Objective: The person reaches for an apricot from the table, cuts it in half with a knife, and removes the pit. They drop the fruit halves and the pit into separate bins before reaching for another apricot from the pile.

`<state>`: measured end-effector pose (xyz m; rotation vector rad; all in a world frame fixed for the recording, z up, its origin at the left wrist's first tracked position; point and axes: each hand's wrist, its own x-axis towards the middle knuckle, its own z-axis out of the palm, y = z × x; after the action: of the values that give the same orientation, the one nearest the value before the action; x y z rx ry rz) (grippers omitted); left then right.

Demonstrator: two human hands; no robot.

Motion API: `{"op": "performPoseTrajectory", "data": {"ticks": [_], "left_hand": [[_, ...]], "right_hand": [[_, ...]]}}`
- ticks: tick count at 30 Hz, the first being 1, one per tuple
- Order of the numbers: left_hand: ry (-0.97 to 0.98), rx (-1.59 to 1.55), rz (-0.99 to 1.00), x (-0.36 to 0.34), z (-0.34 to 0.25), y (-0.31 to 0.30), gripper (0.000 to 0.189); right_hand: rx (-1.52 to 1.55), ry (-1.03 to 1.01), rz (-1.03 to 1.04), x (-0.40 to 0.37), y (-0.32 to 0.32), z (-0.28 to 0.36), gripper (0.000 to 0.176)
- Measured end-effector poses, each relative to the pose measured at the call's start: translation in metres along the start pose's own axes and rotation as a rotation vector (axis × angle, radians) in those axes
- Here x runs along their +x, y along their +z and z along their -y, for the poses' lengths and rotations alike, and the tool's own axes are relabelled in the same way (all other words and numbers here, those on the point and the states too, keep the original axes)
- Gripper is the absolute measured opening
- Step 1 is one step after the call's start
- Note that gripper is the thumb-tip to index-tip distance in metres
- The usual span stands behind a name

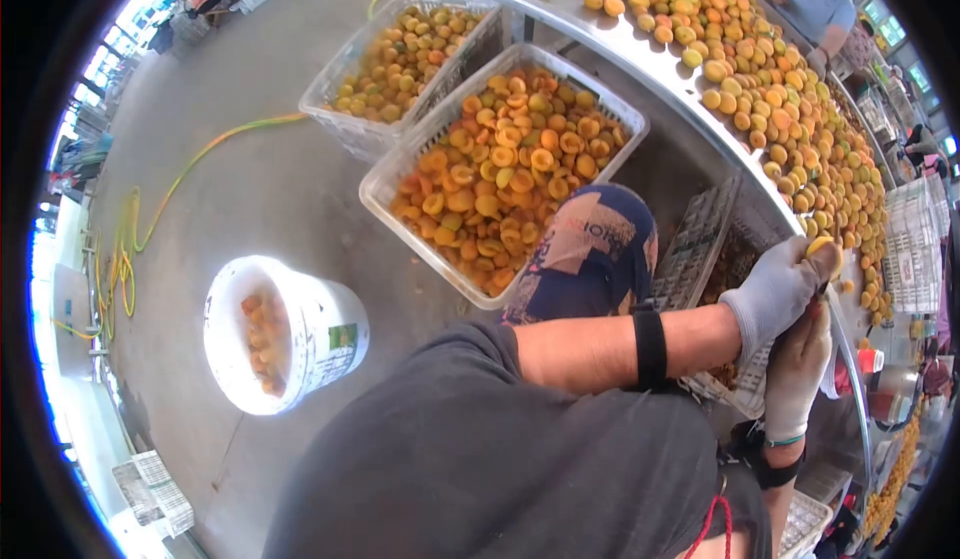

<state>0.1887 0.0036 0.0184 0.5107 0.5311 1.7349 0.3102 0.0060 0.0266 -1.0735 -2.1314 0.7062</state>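
Fig. Head view, near to far. The left hand (778,294), in a grey knit glove with a black band on the forearm, reaches across the patterned dark trouser knee (590,249). Its fingers are curled and pressed together, pinching a small round yellow apricot (822,248) at their tips. Only the fruit's upper part shows, so its long axis cannot be told. The right hand (797,369), also grey-gloved, rises from below and touches the left. Its fingers are drawn together and point up at the apricot just above them; whether they hold anything cannot be told. On the floor stand a white plastic bucket (320,334) and a clear plastic crate of halved orange apricots (372,191). Farther off is a second clear crate (330,84). Along the right runs a steel table (620,44) covered in whole fruit, with another person (815,4) at its far end.
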Motion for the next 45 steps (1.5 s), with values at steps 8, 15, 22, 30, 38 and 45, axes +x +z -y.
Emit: {"op": "performPoseTrajectory", "data": {"ticks": [8,15,22,30,38,45], "left_hand": [[0.100,-0.036,0.110,0.013,-0.002,-0.012,0.036],[0.424,0.613,0.292,-0.036,-0.019,0.018,0.041],[0.621,0.769,0.253,-0.034,-0.008,0.021,0.045],[0.431,0.714,0.175,-0.025,-0.011,0.015,0.047],[0.703,1.146,0.214,-0.014,-0.013,0.016,0.037],[0.371,0.849,0.047,-0.025,-0.012,0.033,0.030]], "right_hand": [[0.149,0.098,-0.178,-0.006,-0.035,0.008,0.024],[0.543,0.094,-0.257,0.007,-0.040,0.023,0.044],[0.472,0.204,-0.098,0.014,-0.047,0.047,0.040],[0.205,0.098,-0.174,0.032,-0.035,0.018,0.039],[0.635,0.201,-0.264,0.027,-0.027,0.038,0.045],[0.529,0.144,-0.381,0.029,-0.033,0.033,0.040]]}}
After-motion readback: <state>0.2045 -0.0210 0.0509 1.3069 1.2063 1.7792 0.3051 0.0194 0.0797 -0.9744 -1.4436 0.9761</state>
